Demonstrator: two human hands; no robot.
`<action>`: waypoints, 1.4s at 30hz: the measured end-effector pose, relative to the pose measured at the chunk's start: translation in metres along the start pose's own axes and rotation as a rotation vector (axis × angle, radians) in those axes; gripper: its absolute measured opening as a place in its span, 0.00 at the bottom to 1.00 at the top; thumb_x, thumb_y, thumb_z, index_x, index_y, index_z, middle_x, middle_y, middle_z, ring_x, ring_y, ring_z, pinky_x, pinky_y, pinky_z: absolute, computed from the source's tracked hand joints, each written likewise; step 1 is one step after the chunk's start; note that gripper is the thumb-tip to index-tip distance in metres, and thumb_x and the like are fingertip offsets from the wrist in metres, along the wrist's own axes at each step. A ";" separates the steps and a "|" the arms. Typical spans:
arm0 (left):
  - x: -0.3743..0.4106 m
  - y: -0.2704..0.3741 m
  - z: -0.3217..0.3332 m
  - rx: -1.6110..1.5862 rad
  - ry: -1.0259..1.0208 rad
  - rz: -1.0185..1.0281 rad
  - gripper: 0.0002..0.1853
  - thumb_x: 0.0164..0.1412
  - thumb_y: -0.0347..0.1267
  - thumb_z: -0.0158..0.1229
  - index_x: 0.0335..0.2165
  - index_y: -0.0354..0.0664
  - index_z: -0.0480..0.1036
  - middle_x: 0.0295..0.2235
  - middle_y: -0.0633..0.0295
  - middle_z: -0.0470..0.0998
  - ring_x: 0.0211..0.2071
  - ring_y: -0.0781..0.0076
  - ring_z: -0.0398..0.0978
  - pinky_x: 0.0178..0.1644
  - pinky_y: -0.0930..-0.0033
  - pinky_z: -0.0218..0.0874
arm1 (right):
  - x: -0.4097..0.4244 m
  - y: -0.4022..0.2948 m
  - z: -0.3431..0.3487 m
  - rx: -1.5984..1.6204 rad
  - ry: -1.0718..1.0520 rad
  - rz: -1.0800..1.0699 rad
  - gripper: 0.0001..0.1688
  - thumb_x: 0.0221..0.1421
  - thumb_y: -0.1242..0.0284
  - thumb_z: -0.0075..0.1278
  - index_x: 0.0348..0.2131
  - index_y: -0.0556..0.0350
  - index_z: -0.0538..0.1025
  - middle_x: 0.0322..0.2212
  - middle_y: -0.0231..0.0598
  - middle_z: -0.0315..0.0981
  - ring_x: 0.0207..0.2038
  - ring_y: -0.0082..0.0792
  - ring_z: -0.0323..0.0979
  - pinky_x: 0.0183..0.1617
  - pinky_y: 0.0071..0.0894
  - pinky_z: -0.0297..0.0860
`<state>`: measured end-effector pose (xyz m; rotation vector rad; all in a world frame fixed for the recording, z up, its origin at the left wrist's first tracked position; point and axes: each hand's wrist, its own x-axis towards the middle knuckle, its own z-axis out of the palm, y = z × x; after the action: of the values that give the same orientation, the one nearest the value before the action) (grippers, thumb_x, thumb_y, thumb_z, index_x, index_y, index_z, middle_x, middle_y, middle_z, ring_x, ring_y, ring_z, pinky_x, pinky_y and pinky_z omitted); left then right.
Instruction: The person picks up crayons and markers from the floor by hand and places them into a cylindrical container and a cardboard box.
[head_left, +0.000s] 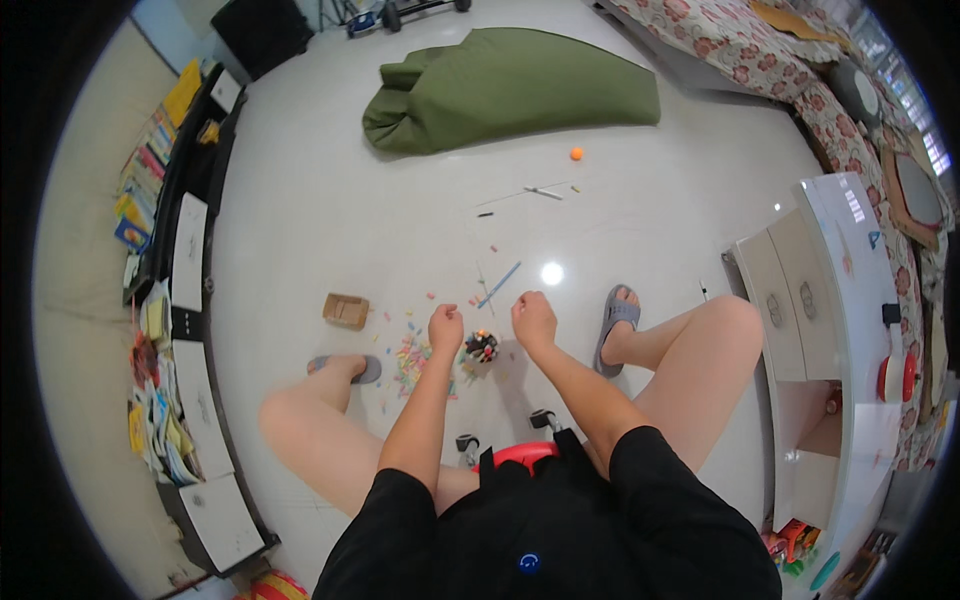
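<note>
My left hand (447, 327) is held above the floor with its fingers curled, near a pile of small coloured pieces (412, 364). To the right, my right hand (534, 318) is also curled; whether anything lies inside either hand cannot be seen. Between and slightly below them stands a holder packed with pens or markers (481, 347), seen from above. A blue pencil or pen (499, 284) lies slantwise on the floor beyond my hands. An open brown cardboard box (346, 310) sits left of the loose pieces.
Farther off lie a white pen (543, 193), an orange ball (577, 154) and a green cloth-like heap (517, 90). Grey slippers are on both feet, the right one (616, 330) beside my right hand. Drawers (189, 251) line the left, and a white cabinet (787, 300) stands at the right.
</note>
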<state>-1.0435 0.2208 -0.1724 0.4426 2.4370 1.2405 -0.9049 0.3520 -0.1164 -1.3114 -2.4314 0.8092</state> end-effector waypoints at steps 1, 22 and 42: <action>0.002 0.009 0.002 0.048 -0.047 0.024 0.14 0.51 0.32 0.53 0.37 0.38 0.74 0.30 0.52 0.78 0.33 0.56 0.76 0.39 0.61 0.66 | 0.017 0.016 -0.001 0.000 0.061 0.102 0.09 0.50 0.71 0.48 0.30 0.57 0.74 0.36 0.46 0.69 0.37 0.47 0.70 0.39 0.44 0.68; 0.062 0.044 0.214 1.001 -0.610 0.156 0.49 0.41 0.35 0.69 0.60 0.51 0.53 0.62 0.38 0.40 0.62 0.29 0.34 0.57 0.57 0.58 | 0.205 0.425 -0.050 -0.595 0.696 1.053 0.12 0.55 0.79 0.40 0.40 0.60 0.72 0.40 0.45 0.67 0.44 0.44 0.66 0.45 0.39 0.68; 0.070 0.031 0.216 0.812 -0.571 0.224 0.50 0.32 0.26 0.70 0.58 0.47 0.58 0.60 0.33 0.43 0.61 0.24 0.36 0.59 0.51 0.55 | 0.282 0.213 0.089 0.039 0.056 -0.133 0.15 0.48 0.79 0.46 0.39 0.59 0.69 0.36 0.47 0.65 0.44 0.48 0.64 0.43 0.43 0.65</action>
<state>-1.0031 0.4201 -0.2775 1.1253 2.2921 0.0672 -0.9586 0.6480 -0.3218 -1.1289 -2.4168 0.7706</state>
